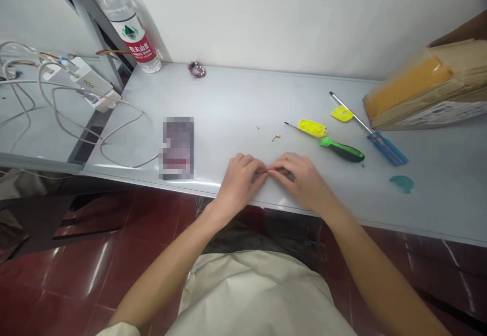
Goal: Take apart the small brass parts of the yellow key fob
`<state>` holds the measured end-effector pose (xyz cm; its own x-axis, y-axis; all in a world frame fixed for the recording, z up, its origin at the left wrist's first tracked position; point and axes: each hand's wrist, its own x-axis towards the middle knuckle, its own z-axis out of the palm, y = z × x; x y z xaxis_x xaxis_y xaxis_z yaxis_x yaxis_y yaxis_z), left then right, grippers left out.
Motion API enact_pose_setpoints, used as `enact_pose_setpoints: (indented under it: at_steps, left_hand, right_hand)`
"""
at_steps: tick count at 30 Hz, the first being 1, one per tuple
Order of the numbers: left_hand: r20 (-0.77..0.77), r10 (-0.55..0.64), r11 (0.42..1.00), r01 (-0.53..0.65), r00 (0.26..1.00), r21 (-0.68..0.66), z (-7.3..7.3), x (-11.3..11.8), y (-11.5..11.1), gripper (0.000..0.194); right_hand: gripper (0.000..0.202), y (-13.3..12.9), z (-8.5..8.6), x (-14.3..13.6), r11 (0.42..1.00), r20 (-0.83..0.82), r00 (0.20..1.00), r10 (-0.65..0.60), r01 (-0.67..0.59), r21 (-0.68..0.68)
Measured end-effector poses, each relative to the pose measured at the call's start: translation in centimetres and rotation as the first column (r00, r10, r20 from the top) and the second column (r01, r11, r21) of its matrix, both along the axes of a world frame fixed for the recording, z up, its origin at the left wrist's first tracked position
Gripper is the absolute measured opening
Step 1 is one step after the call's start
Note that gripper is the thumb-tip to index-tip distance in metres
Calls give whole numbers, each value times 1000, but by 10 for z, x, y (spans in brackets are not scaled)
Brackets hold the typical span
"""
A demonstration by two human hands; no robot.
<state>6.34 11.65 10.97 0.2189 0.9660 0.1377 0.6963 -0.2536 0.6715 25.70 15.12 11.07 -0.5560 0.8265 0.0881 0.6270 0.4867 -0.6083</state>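
Our L hand (241, 177) & R hand (299, 177) pinch 1 dark pc (267, 171), too tiny to ID; green screwdriver (341, 150) & blue screwdriver (387, 148) lie to R on desk (228, 100).

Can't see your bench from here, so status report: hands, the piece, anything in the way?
Left hand and right hand pinching a tiny dark piece, details unclear. Green-handled screwdriver lying beyond right hand, apart. Nothing seen blocking.

The tabletop (228, 97) is looking smooth and glossy. The bottle (129, 29) is showing clear, shiny plastic; the blue-handled screwdriver (387, 148) is pairing translucent plastic with bright metal. Glossy tape (431, 74) is shining on the cardboard box (470, 74). The cloth shirt (258, 295) is looking matt; the tiny held piece (267, 171) is looking too small to judge.
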Motion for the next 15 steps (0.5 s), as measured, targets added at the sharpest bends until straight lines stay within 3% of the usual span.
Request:
enact_pose_setpoints:
  at_steps: [8,15]
  left_hand:
    - [-111,121,991,-126,986,-40,5,5,-12,7]
    - [-111,105,985,-119,988,-126,14,5,-10,8]
  right_hand:
    - [13,-2,1,-1,990,31,999,28,-32,140]
    - [14,-3,-2,2,991,-25,999,32,-29,129]
